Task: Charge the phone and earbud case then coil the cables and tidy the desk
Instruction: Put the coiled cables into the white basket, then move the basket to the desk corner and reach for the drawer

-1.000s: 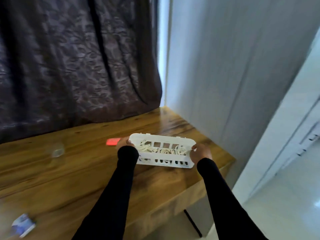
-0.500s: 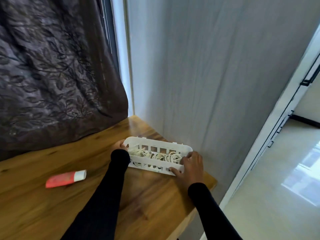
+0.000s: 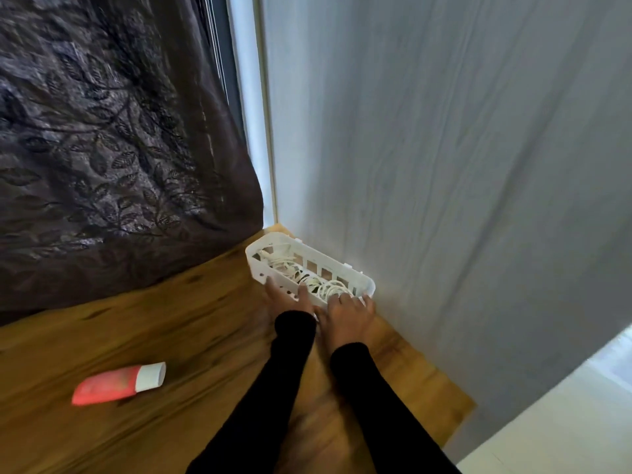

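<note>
Basket (image 3: pixel 355 278) w/ coiled cables (image 3: pixel 307 278) sits at the counter's (image 3: pixel 171 336) far right corner, its far long wall just beside, maybe touching, the wall (image 3: pixel 444 165). Long axis runs diagonally, far-left to near-right, parallel to that wall. It lies straight ahead of both hands. Left hand (image 3: pixel 287 299) and right hand (image 3: pixel 347 311) rest side by side on the near long wall, fingers fairly straight, pressing not clasping; each grip looks open. Right hand is nearer the near-right end, left hand mid-length. Judging by this, any last nudge goes toward the wall.
</note>
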